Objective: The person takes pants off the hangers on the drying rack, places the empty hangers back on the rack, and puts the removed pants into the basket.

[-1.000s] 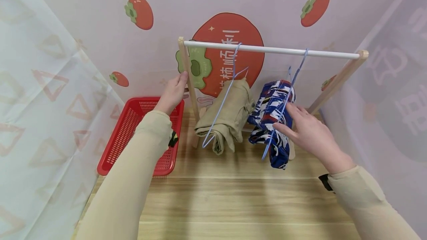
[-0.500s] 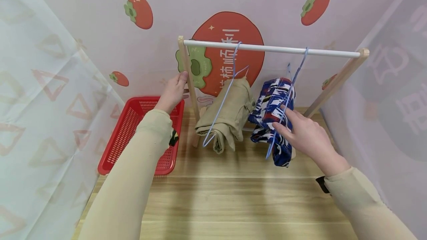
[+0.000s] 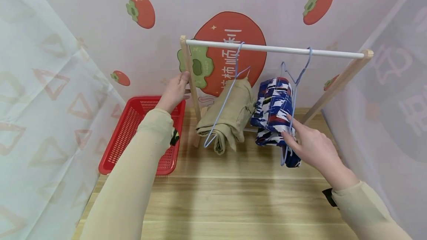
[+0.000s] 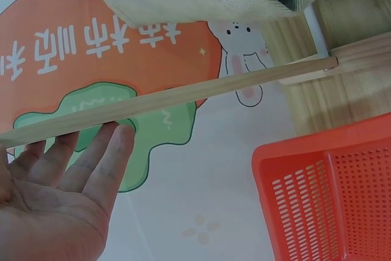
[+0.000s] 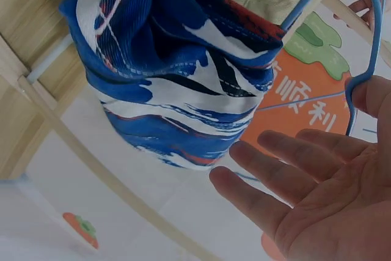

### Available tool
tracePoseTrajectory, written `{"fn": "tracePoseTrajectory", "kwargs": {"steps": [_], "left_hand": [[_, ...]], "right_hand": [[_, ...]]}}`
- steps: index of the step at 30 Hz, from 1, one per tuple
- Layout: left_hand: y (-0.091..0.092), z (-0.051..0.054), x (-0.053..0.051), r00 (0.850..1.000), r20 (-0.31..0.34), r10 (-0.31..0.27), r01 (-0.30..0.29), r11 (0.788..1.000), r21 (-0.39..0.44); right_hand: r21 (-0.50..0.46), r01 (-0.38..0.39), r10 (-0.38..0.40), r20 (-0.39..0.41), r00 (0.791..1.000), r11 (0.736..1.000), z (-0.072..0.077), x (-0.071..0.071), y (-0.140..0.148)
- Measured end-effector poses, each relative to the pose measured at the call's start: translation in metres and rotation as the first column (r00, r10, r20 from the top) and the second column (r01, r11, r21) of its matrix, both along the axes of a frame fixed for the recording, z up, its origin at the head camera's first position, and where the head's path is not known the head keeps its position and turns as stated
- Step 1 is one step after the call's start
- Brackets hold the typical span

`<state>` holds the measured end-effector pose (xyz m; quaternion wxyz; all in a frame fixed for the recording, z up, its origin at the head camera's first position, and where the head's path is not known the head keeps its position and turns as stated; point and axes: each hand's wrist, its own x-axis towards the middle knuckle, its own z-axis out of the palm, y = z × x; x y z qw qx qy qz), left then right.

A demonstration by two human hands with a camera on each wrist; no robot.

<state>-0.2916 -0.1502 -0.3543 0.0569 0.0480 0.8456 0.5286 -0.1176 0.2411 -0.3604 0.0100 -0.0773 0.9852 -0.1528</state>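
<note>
My left hand rests on the left wooden post of a small clothes rack. In the left wrist view its fingers lie fairly straight against the post. My right hand, fingers extended, touches a folded blue, white and red patterned garment hanging on a blue wire hanger. The right wrist view shows the fingertips at the garment's edge and the thumb against the hanger wire. Left of it, folded khaki trousers hang on another blue hanger. Both hangers hook over the white rail.
A red perforated basket stands on the wood-grain table, left of the rack. The rack's right post rises beyond my right hand. Printed cloth walls enclose the back and sides.
The patterned garment and its hanger have swung, the hanger's lower end shifting right and turning. My right hand moved slightly left, then back right with it. My left hand stays on the post.
</note>
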Motion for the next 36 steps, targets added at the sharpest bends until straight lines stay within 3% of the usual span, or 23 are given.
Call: {"fn": "tracePoseTrajectory", "kwargs": {"steps": [17,20,25,31,36], "left_hand": [[0.001,0.001,-0.001,1.000,0.002,-0.003,0.003,1.000,-0.008],[0.001,0.001,0.000,1.000,0.012,-0.003,0.003,1.000,0.003],[0.001,0.001,-0.001,1.000,0.017,0.001,-0.001,1.000,-0.003],[0.001,0.001,-0.001,1.000,0.013,0.000,0.000,1.000,0.001],[0.000,0.001,-0.002,1.000,0.015,-0.001,0.001,1.000,-0.001]], "right_hand": [[-0.057,0.064,-0.068,-0.060,0.996,0.996,-0.020,0.018,0.027],[-0.079,0.080,-0.088,-0.109,0.990,0.994,-0.024,0.018,0.029],[-0.118,0.076,-0.103,-0.240,0.965,0.990,-0.032,0.019,0.032],[-0.144,0.084,-0.126,-0.315,0.941,0.986,-0.039,0.019,0.034],[-0.142,0.071,-0.127,-0.434,0.892,0.987,-0.045,0.018,0.036]]}}
